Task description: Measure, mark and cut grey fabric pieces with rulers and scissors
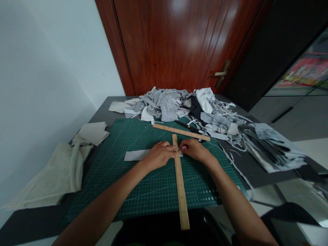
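Note:
A green cutting mat [143, 184] lies on the dark table. A grey fabric strip [135, 155] lies flat across it. A long wooden ruler [180, 184] runs front to back over the strip's right end. My left hand [160, 155] presses on the strip just left of the ruler, fingers bent against the ruler's edge. My right hand [193, 149] sits right of the ruler, fingers curled at the strip's end; what it pinches is hidden.
A second wooden ruler [180, 131] lies slanted at the mat's far edge, beside black scissors [189, 127]. A heap of grey and white fabric scraps [179, 106] spreads behind and to the right. Cream cloth [58, 171] lies at the left. A wooden door [179, 44] stands behind.

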A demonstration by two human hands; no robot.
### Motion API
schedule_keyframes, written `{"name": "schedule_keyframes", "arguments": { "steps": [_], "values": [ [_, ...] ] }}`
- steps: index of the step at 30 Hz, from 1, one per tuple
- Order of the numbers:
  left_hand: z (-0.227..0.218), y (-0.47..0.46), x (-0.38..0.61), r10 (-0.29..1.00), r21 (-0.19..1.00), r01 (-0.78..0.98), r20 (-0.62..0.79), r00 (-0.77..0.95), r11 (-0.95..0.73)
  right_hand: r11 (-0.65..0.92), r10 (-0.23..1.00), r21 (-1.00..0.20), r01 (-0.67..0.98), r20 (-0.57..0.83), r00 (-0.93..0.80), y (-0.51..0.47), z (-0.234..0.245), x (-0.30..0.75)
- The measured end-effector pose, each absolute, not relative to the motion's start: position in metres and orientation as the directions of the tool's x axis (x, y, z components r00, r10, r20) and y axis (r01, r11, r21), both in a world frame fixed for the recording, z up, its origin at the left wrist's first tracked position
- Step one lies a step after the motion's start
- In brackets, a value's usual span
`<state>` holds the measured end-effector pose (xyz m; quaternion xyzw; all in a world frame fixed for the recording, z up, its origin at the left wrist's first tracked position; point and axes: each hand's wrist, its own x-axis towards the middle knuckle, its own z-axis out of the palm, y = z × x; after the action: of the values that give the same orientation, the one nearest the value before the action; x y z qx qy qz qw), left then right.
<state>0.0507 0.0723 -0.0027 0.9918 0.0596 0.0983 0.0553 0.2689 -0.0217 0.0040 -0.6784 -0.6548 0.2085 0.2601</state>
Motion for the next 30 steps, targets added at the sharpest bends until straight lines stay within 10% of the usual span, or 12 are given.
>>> {"name": "schedule_keyframes", "arguments": {
  "steps": [30],
  "values": [
    [0.0059, 0.0673, 0.0519, 0.236, 0.233, 0.185, 0.211, 0.949, -0.955, -0.014, 0.998, -0.669, 0.743, 0.037, 0.052, -0.022, -0.0001, 0.274]
  ]
}}
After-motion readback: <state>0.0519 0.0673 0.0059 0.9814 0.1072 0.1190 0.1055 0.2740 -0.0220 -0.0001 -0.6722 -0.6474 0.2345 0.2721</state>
